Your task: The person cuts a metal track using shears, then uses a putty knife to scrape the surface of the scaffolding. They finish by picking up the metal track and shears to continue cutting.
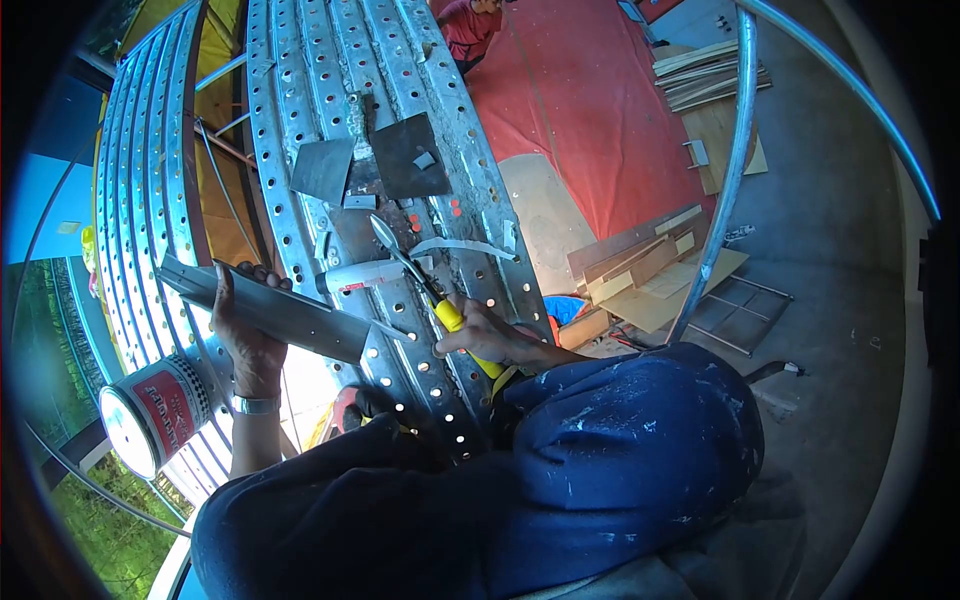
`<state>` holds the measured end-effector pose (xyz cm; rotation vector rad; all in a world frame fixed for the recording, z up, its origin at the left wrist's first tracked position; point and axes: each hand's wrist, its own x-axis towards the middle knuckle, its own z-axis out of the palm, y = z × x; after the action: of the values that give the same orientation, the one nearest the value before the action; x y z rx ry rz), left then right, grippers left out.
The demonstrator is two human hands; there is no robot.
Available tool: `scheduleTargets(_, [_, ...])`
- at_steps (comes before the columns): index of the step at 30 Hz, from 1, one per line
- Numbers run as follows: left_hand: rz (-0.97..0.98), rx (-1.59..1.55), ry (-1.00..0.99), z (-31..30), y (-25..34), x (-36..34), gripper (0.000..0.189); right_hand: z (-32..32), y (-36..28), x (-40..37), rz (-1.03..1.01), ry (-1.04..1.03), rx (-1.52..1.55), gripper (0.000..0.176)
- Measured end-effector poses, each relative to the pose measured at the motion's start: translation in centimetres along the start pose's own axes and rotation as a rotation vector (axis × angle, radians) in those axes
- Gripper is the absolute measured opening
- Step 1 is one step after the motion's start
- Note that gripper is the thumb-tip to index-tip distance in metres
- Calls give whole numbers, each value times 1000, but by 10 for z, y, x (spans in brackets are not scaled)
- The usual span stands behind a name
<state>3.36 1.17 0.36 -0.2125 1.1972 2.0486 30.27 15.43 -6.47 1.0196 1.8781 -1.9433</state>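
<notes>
My left hand (248,345) is wrapped round a long grey sheet-metal piece (300,322), which is held up at a tilt above the perforated metal planks (300,90). In my right hand (488,335) are tin snips (447,314) with yellow handles; their blades point up and away, apart from the metal piece. Beyond the hands, two dark grey square pieces (322,172) lie on the planks. Between them and me are a white tube-like item (362,277) and a curled white strip (465,246). Several small red discs (414,220) lie nearby.
A can with a red label (172,410) stands at the left. Metal tubing (738,150) rises on the right. Below lie wooden boards (660,280), a red sheet (580,110) and a metal frame (740,312). Another person (468,30) is at the top.
</notes>
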Motion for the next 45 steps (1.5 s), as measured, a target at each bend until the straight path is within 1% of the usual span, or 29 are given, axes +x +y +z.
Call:
scheduleTargets(6, [-25,-44,-20,-3,1,1,31,2,-1,-2,-10,-10,40,35])
scheduleTargets(9, [-36,-93,4,-3,0,2,31,1,-7,-5,5,-18,52,35])
scheduleTargets(12, [-39,-59,-8,-5,0,3,32,1,-6,-5,-1,-4,24,34])
scheduleTargets(13, [-59,-71,-1,-5,1,3,30,2,-5,-5,-9,5,9,34])
scheduleTargets(15, [-101,-93,13,-6,4,5,26,0,-8,-5,8,-45,54,34])
scheduleTargets(16, [-90,-67,8,-9,4,6,24,0,-10,-6,16,-70,76,34])
scheduleTargets(18, [-69,-15,-4,-18,1,10,23,2,-1,-1,-17,-49,70,34])
scheduleTargets(21, [-50,61,-48,-32,0,17,23,2,0,-2,-27,-39,51,33])
scheduleTargets(23, [-89,-29,-108,-43,-3,24,20,1,-2,-2,-29,-43,51,32])
scheduleTargets(25, [-88,2,-196,-43,-4,25,17,2,2,0,-40,-50,67,32])
scheduleTargets(26, [-67,77,-252,-42,-4,25,16,3,4,0,-58,-29,77,32])
scheduleTargets(28, [-109,73,-285,-39,-6,24,15,5,4,-1,-93,6,98,32])
scheduleTargets(30, [-224,-84,-223,-36,-5,25,18,3,0,-4,-36,-16,101,37])
scheduleTargets(31, [-142,99,-105,-25,-2,16,19,3,-4,-5,-10,-40,105,40])
scheduleTargets(32, [-116,165,-112,-28,-2,17,23,2,-7,-7,-13,-70,155,39])
scheduleTargets(34, [47,476,37,-27,-5,19,41,4,-2,-8,-90,-89,238,40])
scheduleTargets(36, [87,343,128,-18,-2,15,34,5,-7,-13,-126,-141,232,42])
scheduleTargets(37, [156,417,115,-19,1,11,35,4,-8,-15,-145,-159,224,43])
scheduleTargets(38, [225,492,107,-19,3,7,36,2,-3,-15,-201,-182,109,43])
scheduleTargets(39, [243,477,151,-23,2,10,37,1,-3,-14,-256,-202,-7,44])
scheduleTargets(40, [272,561,170,-27,2,11,39,2,-3,-13,-310,-219,-124,44])
scheduleTargets(42, [326,729,216,-35,1,13,44,3,-14,-22,-304,-244,-211,47])
scheduleTargets(45, [327,784,255,-37,2,13,47,8,-27,-30,-269,-271,-264,51])
